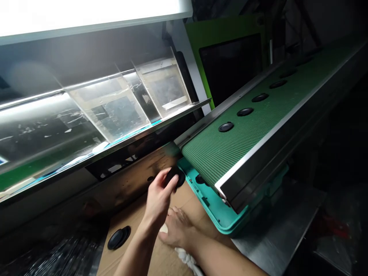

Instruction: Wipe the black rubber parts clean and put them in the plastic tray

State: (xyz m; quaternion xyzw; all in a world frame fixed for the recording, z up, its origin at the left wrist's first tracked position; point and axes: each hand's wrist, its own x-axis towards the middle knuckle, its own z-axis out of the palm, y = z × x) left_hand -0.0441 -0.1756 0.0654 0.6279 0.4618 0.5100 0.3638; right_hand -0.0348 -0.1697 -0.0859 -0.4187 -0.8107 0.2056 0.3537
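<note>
My left hand [157, 195] pinches a round black plastic disc [180, 177] between thumb and fingers, held up above the brown cardboard [138, 234]. Just below and to the right, my right hand [179, 228] is pressed down on the cardboard, its fingers curled over a crumpled white cloth [188, 260]. Bits of the cloth show by the thumb and under the wrist; the rest is hidden by the hand. A small overlapping pile of black discs [118, 238] lies on the cardboard left of my left forearm.
A green conveyor belt [244, 142] slopes away to the right, carrying a row of several black discs [226, 127]. Under its near end sits a teal bin [227, 220] with a black disc inside. A machine with clear panels [112, 111] stands behind; clear plastic wrap [66, 255] lies lower left.
</note>
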